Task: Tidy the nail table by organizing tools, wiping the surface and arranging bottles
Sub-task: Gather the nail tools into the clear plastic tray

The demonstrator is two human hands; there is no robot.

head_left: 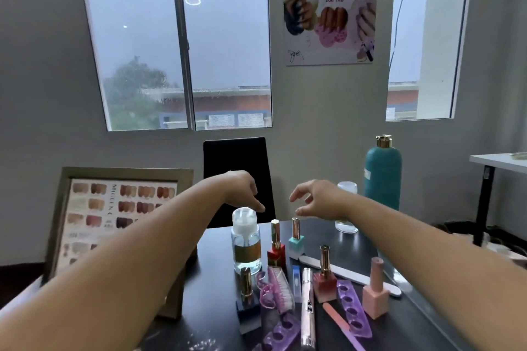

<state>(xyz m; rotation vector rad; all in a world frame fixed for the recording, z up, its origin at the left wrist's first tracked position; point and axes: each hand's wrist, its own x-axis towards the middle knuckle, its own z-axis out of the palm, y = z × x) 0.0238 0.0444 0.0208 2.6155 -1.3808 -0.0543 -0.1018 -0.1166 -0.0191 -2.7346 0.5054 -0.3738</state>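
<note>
Nail polish bottles (276, 251) beside the pump bottle (246, 245) could be knocked over if bumped by the left hand (242, 189) or right hand (316, 199), both held loose and empty.

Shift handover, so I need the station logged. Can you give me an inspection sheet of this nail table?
Surface: dark table, crowded at centre.
Job's things: pump bottle, teal bottle, five polish bottles upright, unsorted.
Clutter: nail file, toe separators, brush lying among bottles.
Grippers: left hand, right hand hover above bottles, holding nothing.
Cables: thin cable hangs right of the poster.
Surroundings: black chair, framed colour chart, windows.
</note>
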